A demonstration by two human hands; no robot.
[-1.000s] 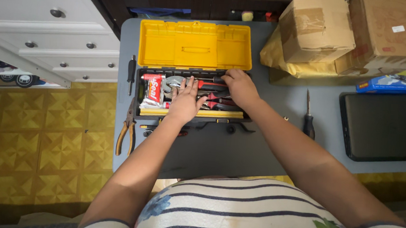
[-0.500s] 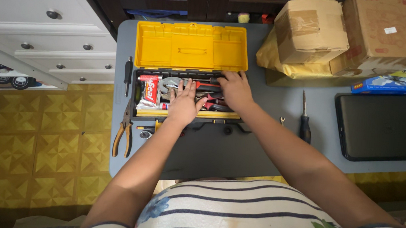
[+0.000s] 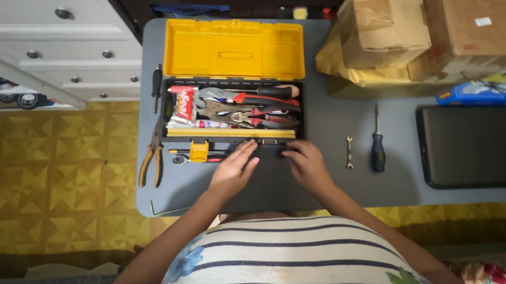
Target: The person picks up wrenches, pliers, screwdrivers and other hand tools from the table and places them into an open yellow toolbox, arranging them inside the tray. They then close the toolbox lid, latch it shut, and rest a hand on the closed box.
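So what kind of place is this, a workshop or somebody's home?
Most likely a room in a home, used as a work spot: a white chest of drawers, patterned yellow floor, and stacked cardboard boxes beside an open yellow toolbox on a grey table.

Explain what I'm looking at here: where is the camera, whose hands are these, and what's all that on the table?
The camera sits on a person's head and looks down, so you see their own arms and striped shirt at the bottom. There is no machine, just two bare hands. The left hand and right hand rest on the grey table at the front edge of an open toolbox. Neither hand grips anything; the fingers lie near the box's front latches. The yellow lid is folded back, and the box holds pliers, a wrench and a tube. Beside it lie orange-handled pliers and a dark screwdriver on the left, and a small spanner and a screwdriver on the right. Further right are a black tablet and cardboard boxes.
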